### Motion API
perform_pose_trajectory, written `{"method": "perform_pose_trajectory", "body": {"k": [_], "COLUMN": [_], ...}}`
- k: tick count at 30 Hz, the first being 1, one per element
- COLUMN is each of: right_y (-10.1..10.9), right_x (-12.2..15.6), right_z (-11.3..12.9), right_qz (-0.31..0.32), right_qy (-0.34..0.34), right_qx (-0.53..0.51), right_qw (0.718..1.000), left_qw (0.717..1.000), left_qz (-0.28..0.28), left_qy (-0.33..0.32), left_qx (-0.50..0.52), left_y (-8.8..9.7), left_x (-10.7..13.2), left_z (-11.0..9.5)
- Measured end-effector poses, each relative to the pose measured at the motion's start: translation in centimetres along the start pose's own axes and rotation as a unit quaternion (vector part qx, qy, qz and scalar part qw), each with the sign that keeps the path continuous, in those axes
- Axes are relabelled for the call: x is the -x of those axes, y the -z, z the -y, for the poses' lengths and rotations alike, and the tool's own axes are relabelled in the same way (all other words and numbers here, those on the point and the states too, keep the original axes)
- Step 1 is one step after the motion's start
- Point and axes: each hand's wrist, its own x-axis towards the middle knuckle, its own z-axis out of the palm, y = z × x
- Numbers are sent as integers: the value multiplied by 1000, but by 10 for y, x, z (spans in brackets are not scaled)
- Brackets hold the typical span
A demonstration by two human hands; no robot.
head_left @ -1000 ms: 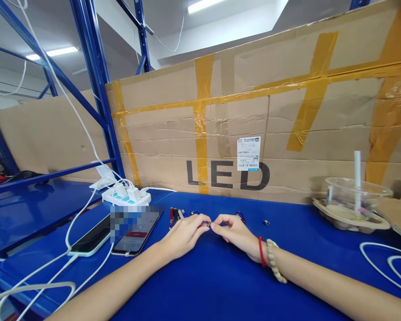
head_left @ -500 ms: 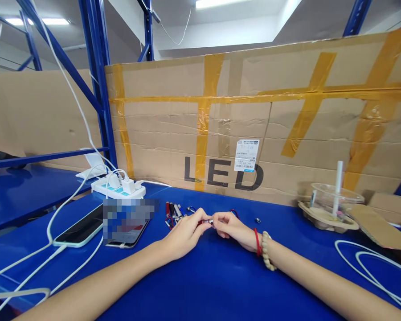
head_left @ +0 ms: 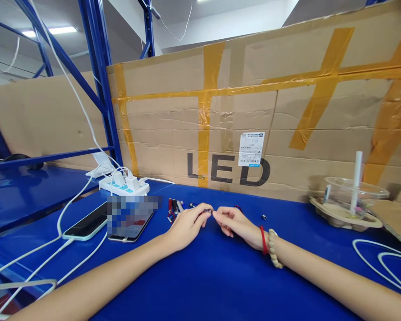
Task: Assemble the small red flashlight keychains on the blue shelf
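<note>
Near the middle of the blue tabletop, my left hand (head_left: 188, 226) pinches a small metal-ended piece (head_left: 208, 211), mostly hidden by the fingers. Facing it, my right hand (head_left: 235, 226) has thumb and index finger pressed together at the end of that piece; whether something separate sits in this pinch is too small to tell. Just left of and behind my left hand lie several slim pen-like cylinders (head_left: 174, 207) in red, black, white and blue with metal parts. A small shiny metal bit (head_left: 263, 217) rests right of my right hand, and a red loop (head_left: 238, 208) shows behind it.
Two phones (head_left: 87, 221) lie at left, the second partly blurred out, near a white power strip (head_left: 123, 186) with cables (head_left: 64, 209). A cardboard sheet (head_left: 167, 133) stands behind. At right are a clear cup in a carton holder (head_left: 341, 217) and a coiled white cable (head_left: 370, 258).
The red-and-silver piece seen between both hands is now mostly hidden in my left fingers. My right fingers have shifted slightly, and the camera view has moved a little.
</note>
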Motion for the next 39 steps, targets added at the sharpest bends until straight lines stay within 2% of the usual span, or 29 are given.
{"method": "perform_pose_trajectory", "body": {"k": [3, 9, 16, 20, 27, 39], "right_y": [-1, 3, -1, -2, 1, 3], "right_x": [0, -3, -3, 0, 4, 1], "right_z": [-1, -8, -7, -6, -5, -8], "right_qz": [-47, -73, -72, -61, -18, 7], "right_qy": [16, 54, 111, 133, 116, 35], "right_qx": [-11, -17, 3, 27, 43, 24], "right_qw": [999, 996, 991, 989, 992, 999], "left_qw": [999, 993, 985, 982, 982, 985], "left_qz": [-6, 28, 95, 110, 122, 77], "left_qy": [21, 42, 28, 16, -15, 12], "left_qx": [34, 107, 143, 156, 142, 154], "left_y": [-1, -5, -4, -3, -1, -7], "left_x": [-2, -3, -1, 1, 5, 4], "left_z": [0, -2, 7, 4, -3, 2]}}
